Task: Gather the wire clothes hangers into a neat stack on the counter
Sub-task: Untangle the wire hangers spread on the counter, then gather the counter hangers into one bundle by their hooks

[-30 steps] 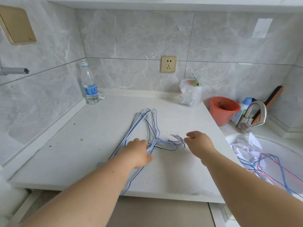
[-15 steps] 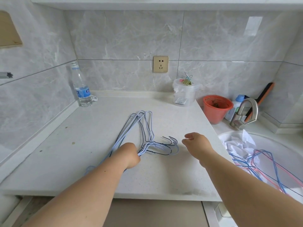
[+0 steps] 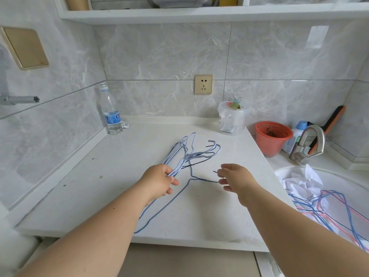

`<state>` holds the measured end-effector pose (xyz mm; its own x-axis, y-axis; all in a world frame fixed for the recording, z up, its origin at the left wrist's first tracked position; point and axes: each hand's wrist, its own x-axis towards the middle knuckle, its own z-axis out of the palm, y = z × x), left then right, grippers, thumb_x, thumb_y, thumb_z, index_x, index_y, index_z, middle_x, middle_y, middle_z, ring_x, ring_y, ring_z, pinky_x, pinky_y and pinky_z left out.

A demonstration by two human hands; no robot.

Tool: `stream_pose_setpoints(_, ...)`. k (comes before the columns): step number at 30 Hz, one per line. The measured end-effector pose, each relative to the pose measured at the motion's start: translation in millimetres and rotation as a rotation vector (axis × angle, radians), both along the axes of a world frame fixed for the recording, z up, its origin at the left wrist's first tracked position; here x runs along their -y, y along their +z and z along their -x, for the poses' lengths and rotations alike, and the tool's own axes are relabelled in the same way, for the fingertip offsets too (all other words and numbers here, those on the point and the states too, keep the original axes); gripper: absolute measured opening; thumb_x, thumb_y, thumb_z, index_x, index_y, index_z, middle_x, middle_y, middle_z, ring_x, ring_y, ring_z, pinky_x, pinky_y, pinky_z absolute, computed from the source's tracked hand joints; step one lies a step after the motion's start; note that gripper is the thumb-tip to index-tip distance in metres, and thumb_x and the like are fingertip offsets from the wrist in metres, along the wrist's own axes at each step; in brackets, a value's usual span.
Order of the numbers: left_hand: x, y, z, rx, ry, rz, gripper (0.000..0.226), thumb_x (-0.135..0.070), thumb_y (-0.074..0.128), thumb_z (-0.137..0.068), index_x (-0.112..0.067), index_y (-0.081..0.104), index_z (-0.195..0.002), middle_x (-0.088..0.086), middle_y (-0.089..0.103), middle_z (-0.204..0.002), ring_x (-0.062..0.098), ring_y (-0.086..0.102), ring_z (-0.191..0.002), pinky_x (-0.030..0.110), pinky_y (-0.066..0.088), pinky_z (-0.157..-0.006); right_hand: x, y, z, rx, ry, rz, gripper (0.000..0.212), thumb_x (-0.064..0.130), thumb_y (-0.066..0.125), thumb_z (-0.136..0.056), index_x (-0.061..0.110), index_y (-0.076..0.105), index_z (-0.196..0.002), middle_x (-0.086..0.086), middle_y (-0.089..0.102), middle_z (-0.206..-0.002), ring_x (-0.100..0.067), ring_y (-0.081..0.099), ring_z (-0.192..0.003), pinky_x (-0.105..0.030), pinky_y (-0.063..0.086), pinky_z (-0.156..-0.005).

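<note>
My left hand [image 3: 159, 181] grips a bundle of pale blue wire hangers [image 3: 191, 151], lifted off the white counter [image 3: 119, 166] with their hooks pointing right. A single dark blue hanger [image 3: 171, 202] lies flat on the counter below the bundle. Its hook end reaches my right hand [image 3: 235, 177], whose fingers pinch the dark wire there. More blue and pink hangers [image 3: 327, 208] lie in the sink on the right.
A water bottle [image 3: 110, 112] stands at the back left corner. A clear tub with binder clips [image 3: 232, 120] and an orange pot [image 3: 272, 137] stand at the back right. A steel faucet [image 3: 308, 144] rises over the sink [image 3: 349, 182] holding white cloth [image 3: 299, 182].
My left hand has lifted the pale hanger bundle up and away from me. One dark blue hanger has separated and stays on the counter, and my right hand has closed on its hook.
</note>
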<state>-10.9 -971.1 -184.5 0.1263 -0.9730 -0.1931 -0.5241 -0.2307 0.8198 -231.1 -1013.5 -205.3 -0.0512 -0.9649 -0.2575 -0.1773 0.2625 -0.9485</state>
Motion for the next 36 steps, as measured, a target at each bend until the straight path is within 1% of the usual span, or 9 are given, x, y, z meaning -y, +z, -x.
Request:
stream_pose_setpoints(7,-6.0,12.3,3.3,-0.166,-0.029,-0.022,0.016,-0.009,0.042,-0.093,-0.016,0.056,-0.093,0.000,0.072,-0.089,0.013,0.060,-0.054,0.020,0.044,-0.045,-2.9,17.3,-33.8,0.193,0.182,0.047,0.051,0.014,0.059,-0.085,0.025,0.045,-0.133,0.003,0.062,-0.107,-0.021,0.064,-0.083,-0.029,0.054,-0.066)
stream_pose_setpoints(12,-11.1,33.8,-0.7,-0.240,-0.065,0.003,0.014,-0.010,0.041,-0.094,-0.014,0.054,-0.095,0.001,0.073,-0.089,0.012,0.060,-0.045,0.019,0.043,-0.040,-1.3,35.6,-58.9,0.187,0.265,0.068,0.046,0.016,0.057,-0.086,0.044,0.043,-0.119,0.004,0.064,-0.095,-0.024,0.068,-0.085,-0.029,0.054,-0.067)
stream_pose_setpoints(15,-16.8,43.0,-4.0,-0.269,-0.068,0.010,0.012,-0.011,0.042,-0.094,-0.014,0.054,-0.092,0.003,0.072,-0.091,0.013,0.062,-0.047,0.021,0.043,-0.042,0.7,46.2,-74.4,0.152,0.277,0.086,0.023,0.020,0.056,-0.087,0.034,0.052,-0.106,-0.003,0.066,-0.098,-0.024,0.069,-0.077,-0.028,0.054,-0.064)
stream_pose_setpoints(17,-20.8,46.9,-8.8,-0.277,-0.051,0.013,0.013,-0.009,0.041,-0.094,-0.012,0.053,-0.094,0.005,0.071,-0.093,0.013,0.063,-0.049,0.020,0.044,-0.042,2.8,53.0,-84.9,0.137,0.248,0.105,0.003,0.022,0.055,-0.089,0.024,0.057,-0.088,-0.006,0.067,-0.089,-0.022,0.066,-0.066,-0.028,0.051,-0.062)
stream_pose_setpoints(19,-23.9,49.0,-15.0,-0.275,-0.011,0.028,0.015,-0.007,0.039,-0.094,-0.011,0.053,-0.098,0.004,0.070,-0.093,0.013,0.062,-0.055,0.020,0.046,-0.042,5.5,56.1,-93.9,0.113,0.222,0.115,0.012,0.020,0.052,-0.090,0.019,0.054,-0.078,-0.004,0.065,-0.077,-0.020,0.063,-0.058,-0.026,0.049,-0.058)
stream_pose_setpoints(25,-25.6,54.0,-41.4,-0.263,0.178,0.155,0.010,-0.013,0.050,-0.091,-0.010,0.059,-0.092,-0.001,0.073,-0.082,0.011,0.055,-0.054,0.018,0.048,-0.045,5.4,50.9,-101.5,0.125,0.108,0.095,0.006,0.013,0.047,-0.091,0.012,0.052,-0.088,-0.005,0.063,-0.075,-0.018,0.061,-0.052,-0.026,0.047,-0.055)
stream_pose_setpoints(29,-23.8,53.4,-41.7,-0.287,0.179,0.154,0.009,-0.016,0.055,-0.089,-0.009,0.059,-0.086,-0.002,0.075,-0.073,0.007,0.051,-0.042,0.018,0.041,-0.040,-5.2,55.9,-116.9,0.167,0.229,0.066,0.003,0.017,0.052,-0.089,0.016,0.054,-0.090,-0.005,0.064,-0.081,-0.017,0.065,-0.053,-0.026,0.051,-0.055)
stream_pose_setpoints(33,-22.9,45.4,-32.6,-0.284,0.129,0.139,0.015,-0.021,0.057,-0.089,-0.011,0.057,-0.078,0.016,0.071,-0.083,0.010,0.055,-0.042,0.025,0.038,-0.044,-12.1,60.7,-135.2,0.276,0.262,0.059,0.020,0.013,0.055,-0.086,0.013,0.055,-0.106,-0.009,0.061,-0.084,-0.022,0.068,-0.054,-0.032,0.060,-0.065)
stream_pose_setpoints(36,-24.2,39.9,-31.6,-0.299,0.099,0.105,0.015,-0.020,0.056,-0.089,-0.011,0.057,-0.078,0.016,0.067,-0.084,0.016,0.054,-0.049,0.027,0.040,-0.046,-14.0,61.2,-137.5,0.299,0.231,0.053,0.009,0.008,0.053,-0.088,0.007,0.058,-0.094,-0.010,0.056,-0.076,-0.024,0.061,-0.052,-0.033,0.060,-0.057)
